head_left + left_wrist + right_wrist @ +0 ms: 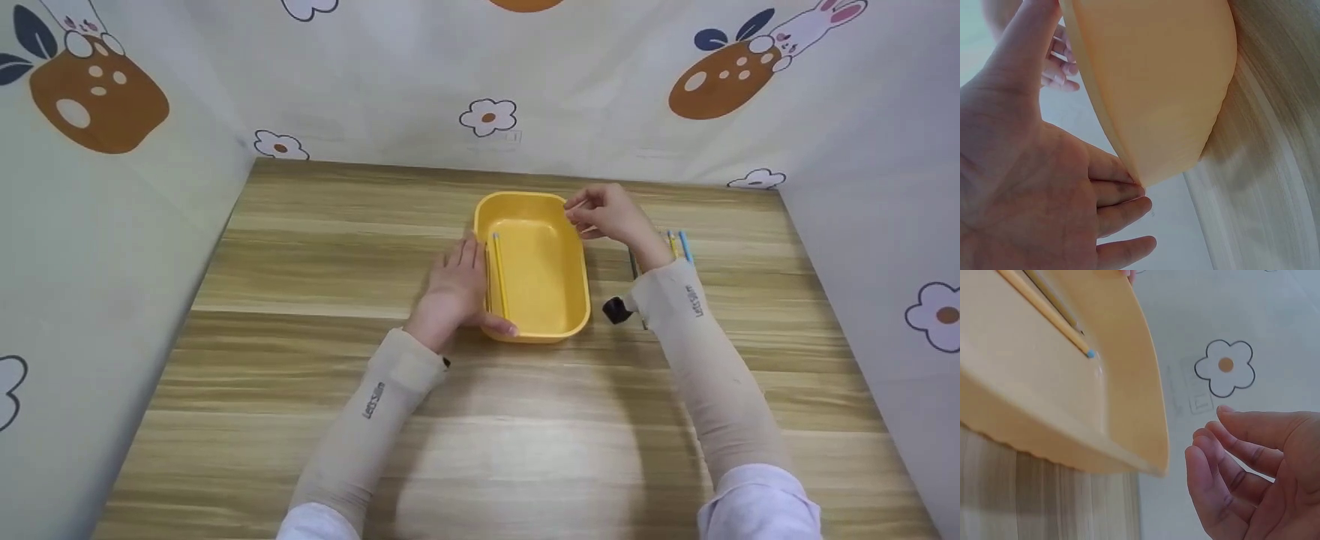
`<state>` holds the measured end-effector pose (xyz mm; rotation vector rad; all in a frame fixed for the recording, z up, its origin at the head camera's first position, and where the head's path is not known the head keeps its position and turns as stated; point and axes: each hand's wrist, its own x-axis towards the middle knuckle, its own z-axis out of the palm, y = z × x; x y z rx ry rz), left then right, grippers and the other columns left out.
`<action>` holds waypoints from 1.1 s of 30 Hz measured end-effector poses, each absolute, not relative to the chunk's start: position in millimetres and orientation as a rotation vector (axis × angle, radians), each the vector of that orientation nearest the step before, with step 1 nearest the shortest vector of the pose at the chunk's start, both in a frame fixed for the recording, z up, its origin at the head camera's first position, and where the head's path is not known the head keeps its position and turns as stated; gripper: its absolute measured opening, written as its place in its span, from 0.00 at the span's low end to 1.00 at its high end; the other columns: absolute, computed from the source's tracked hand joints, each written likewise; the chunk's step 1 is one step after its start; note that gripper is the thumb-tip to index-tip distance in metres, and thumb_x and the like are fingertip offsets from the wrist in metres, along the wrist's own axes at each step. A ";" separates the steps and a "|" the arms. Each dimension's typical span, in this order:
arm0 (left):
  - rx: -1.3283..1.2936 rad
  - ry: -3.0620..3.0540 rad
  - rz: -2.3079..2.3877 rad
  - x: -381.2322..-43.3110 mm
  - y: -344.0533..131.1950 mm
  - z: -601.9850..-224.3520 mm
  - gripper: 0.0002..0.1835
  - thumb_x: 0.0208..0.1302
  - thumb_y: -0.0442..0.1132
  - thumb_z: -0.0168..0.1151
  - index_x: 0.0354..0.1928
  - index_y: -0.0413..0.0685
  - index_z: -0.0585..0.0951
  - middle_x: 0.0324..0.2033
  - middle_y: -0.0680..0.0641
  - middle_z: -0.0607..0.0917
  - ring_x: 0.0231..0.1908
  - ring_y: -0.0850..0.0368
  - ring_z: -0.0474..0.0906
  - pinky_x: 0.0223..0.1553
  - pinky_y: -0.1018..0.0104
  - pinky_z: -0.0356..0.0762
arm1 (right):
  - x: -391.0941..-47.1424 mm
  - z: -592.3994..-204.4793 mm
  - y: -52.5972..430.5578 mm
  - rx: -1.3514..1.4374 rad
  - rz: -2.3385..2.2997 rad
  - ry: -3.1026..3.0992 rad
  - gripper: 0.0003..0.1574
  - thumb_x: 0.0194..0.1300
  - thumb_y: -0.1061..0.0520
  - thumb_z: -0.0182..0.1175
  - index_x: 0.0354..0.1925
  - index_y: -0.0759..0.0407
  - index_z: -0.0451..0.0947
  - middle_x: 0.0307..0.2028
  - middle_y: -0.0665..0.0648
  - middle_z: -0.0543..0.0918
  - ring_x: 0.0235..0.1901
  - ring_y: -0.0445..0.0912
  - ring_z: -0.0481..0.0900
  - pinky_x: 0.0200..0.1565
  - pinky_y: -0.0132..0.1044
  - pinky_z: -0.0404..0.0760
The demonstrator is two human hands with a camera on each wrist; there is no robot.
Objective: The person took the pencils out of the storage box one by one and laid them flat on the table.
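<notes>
A yellow plastic tray (pixel 541 274) stands on the table. Inside, along its left wall, lie a yellow pencil (pixel 501 277) with a blue end and a second, darker pencil (pixel 1054 299). My left hand (pixel 456 289) lies against the tray's left side, its fingers straight at the rim and the thumb over the near rim. At the far right corner of the tray is my right hand (pixel 609 212), its fingers loosely bent. Nothing shows between thumb and fingers of the right hand (pixel 1247 472), which sits just beside the rim.
Right of the tray, partly hidden by the right forearm, lie a blue pencil (pixel 686 247), a yellow pencil (pixel 672 244) and a dark thin stick (pixel 634 262). Patterned cloth walls (pixel 390 90) enclose the wooden table (pixel 315 255) at the back and both sides.
</notes>
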<state>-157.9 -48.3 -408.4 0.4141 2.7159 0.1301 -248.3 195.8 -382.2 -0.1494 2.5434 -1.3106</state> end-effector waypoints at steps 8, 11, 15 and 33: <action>0.450 2.724 0.089 -158.0 -48.3 -409.8 0.78 0.29 0.82 0.59 0.73 0.37 0.39 0.73 0.37 0.39 0.73 0.45 0.38 0.71 0.49 0.47 | -248.7 -386.9 170.1 -0.174 -1.309 2.509 0.14 0.64 0.59 0.60 0.44 0.67 0.79 0.28 0.53 0.79 0.26 0.42 0.78 0.31 0.34 0.84; 0.454 2.723 0.081 -157.3 -48.7 -409.8 0.78 0.29 0.82 0.59 0.73 0.37 0.39 0.73 0.37 0.39 0.73 0.44 0.38 0.71 0.50 0.46 | -248.4 -389.1 160.4 -0.173 -1.283 2.509 0.12 0.63 0.58 0.61 0.43 0.65 0.79 0.29 0.54 0.79 0.27 0.43 0.78 0.32 0.35 0.84; 0.441 2.719 0.083 -157.7 -49.1 -410.2 0.78 0.29 0.83 0.58 0.73 0.37 0.39 0.73 0.37 0.38 0.73 0.44 0.38 0.71 0.50 0.46 | -248.3 -391.6 147.4 -0.169 -1.261 2.497 0.11 0.64 0.57 0.61 0.43 0.62 0.79 0.32 0.55 0.79 0.30 0.45 0.78 0.35 0.38 0.85; 0.434 2.715 0.070 -158.0 -48.8 -409.5 0.79 0.28 0.84 0.57 0.73 0.37 0.38 0.73 0.38 0.38 0.73 0.44 0.38 0.71 0.50 0.46 | -260.1 -415.2 113.7 -0.118 -1.203 2.439 0.09 0.62 0.59 0.62 0.41 0.62 0.79 0.33 0.55 0.81 0.31 0.45 0.80 0.36 0.38 0.84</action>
